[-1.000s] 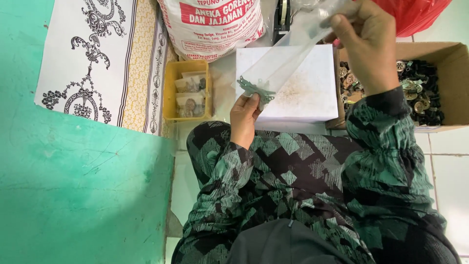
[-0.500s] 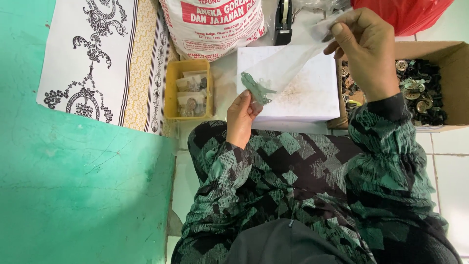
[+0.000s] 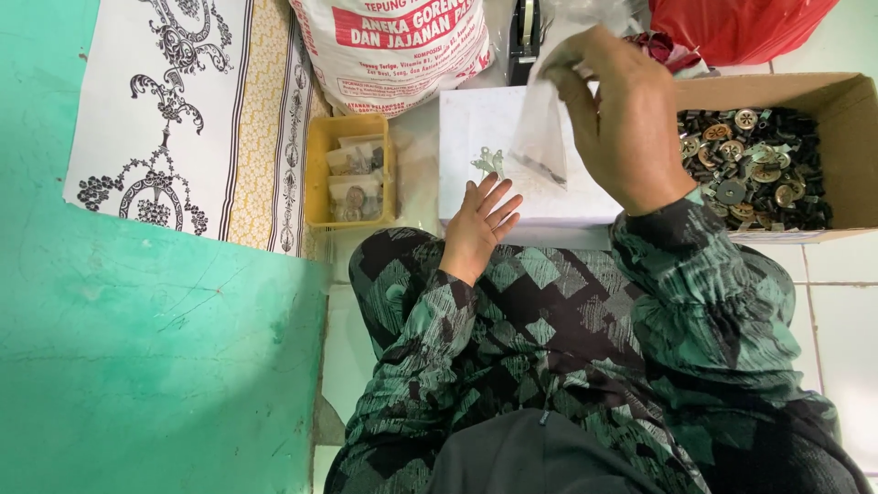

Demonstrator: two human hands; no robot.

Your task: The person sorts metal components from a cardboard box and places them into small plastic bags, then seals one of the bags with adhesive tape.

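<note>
My right hand [image 3: 624, 119] holds a small clear plastic bag [image 3: 540, 137] by its top, above a white box [image 3: 483, 123]. Dark small parts lie in the bag's bottom. My left hand [image 3: 480, 220] rests at the box's near edge with fingers spread, holding nothing. A little heap of metal parts [image 3: 489, 162] lies on the box top just beyond its fingertips.
A cardboard box [image 3: 846, 101] at the right holds several dark and silvery metal parts [image 3: 754, 169]. A yellow tray [image 3: 320, 160] left of the white box holds filled small bags. A white sack [image 3: 393, 46], a tape dispenser [image 3: 523, 32] and a red plastic bag [image 3: 732, 27] stand behind.
My left hand let go of the bag's lower end and opened beside the box edge. Metal parts now lie on the box top. My right hand lowered the bag, which hangs upright.
</note>
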